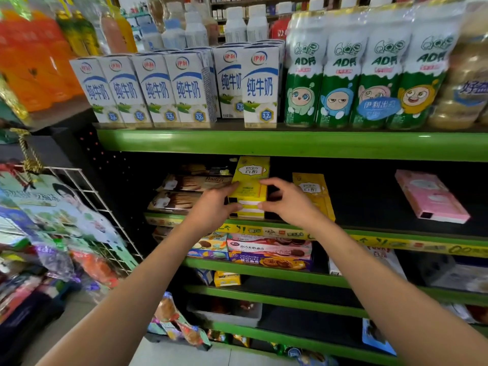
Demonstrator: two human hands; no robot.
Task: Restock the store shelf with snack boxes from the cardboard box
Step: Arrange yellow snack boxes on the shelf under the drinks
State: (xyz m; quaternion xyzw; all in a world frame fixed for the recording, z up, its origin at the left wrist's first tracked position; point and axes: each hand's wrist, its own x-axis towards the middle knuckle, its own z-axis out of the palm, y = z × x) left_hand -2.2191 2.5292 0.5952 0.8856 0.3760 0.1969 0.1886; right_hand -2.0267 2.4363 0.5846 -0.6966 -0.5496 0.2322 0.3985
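Yellow cardboard snack-box stack gripped by left hand and right hand; green-edged metal shelf remains mostly bare.

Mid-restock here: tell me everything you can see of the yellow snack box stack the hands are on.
The yellow snack box stack stands on the second green shelf, near its front edge, right of the brown biscuit boxes. It looks like glossy cardboard: yellow faces, a white label on top, white-striped ends facing out. The top box tilts up toward the back. The left hand and right hand grip its two sides. A second yellow box lies just right.
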